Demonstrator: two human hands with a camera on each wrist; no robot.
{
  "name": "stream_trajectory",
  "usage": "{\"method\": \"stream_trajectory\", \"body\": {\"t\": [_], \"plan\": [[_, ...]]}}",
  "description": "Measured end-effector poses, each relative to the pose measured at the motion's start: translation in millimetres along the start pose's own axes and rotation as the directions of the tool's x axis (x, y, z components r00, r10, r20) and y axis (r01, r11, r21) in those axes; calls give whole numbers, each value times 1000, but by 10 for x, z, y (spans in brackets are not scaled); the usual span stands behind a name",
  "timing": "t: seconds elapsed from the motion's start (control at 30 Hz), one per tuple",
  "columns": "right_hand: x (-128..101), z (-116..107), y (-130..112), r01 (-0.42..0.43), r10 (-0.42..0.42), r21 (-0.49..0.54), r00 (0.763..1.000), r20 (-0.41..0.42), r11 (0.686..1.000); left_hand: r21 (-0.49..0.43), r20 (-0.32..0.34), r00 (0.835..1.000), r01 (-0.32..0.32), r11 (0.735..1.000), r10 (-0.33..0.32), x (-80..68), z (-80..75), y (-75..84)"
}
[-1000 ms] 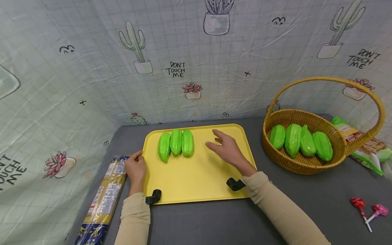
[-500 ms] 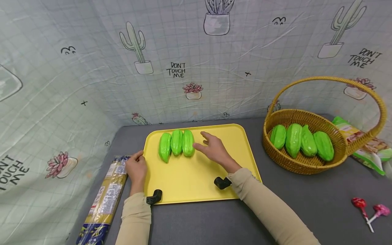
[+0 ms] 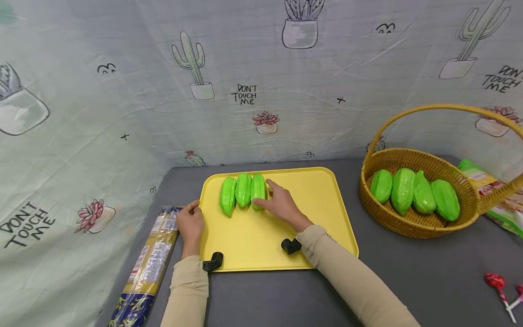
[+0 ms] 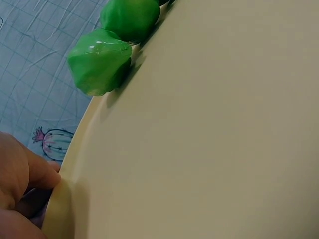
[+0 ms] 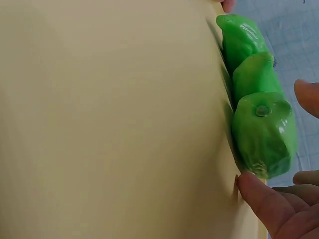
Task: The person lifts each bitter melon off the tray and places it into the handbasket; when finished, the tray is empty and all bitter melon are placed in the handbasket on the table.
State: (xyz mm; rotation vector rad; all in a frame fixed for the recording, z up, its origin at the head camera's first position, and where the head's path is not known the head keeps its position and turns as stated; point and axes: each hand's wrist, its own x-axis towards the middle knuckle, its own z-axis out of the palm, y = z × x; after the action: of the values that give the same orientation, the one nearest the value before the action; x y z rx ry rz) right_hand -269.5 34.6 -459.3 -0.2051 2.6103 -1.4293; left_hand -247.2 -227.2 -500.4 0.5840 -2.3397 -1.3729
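Note:
Three green, ridged, gourd-like vegetables [image 3: 243, 190] lie side by side at the back left of a yellow tray [image 3: 286, 254]. My right hand [image 3: 283, 206] reaches over the tray to the rightmost gourd [image 5: 264, 134], fingers and thumb spread around it. One fingertip [image 5: 247, 183] is close against that gourd's base in the right wrist view; whether it touches I cannot tell. At the tray's left edge, my left hand [image 3: 191, 225] holds the rim between curled fingers and thumb. The left wrist view shows this hand [image 4: 20, 174] at the rim, partly cut off.
A wicker basket [image 3: 408, 231] with a tall handle stands at the right, holding several more green gourds [image 3: 402, 190]. Behind it lies a green snack bag [image 3: 478, 175]. Lollipops [image 3: 496, 281] lie at the front right. A long pasta packet [image 3: 153, 261] lies left of the tray.
My right hand has moved left across the tray to the rightmost gourd. The left hand stays at the rim. The head view has turned slightly left.

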Motion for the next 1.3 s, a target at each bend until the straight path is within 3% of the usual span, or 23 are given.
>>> {"method": "stream_trajectory", "body": {"t": [0.13,0.43,1.3], "plan": [[-26,-29,38,1,-2,-13,1000,-19,1000,-27,29,1000,9,1000,-8,-39,85,17],[-14,-4,54,6,-7,-45,1000,-11,999,-32,21,1000,4,999,-3,-69,121,22],[27,28,-10,57,-57,-43,998,4,997,-21,-3,1000,-3,1000,3,-14,-11,11]]}}
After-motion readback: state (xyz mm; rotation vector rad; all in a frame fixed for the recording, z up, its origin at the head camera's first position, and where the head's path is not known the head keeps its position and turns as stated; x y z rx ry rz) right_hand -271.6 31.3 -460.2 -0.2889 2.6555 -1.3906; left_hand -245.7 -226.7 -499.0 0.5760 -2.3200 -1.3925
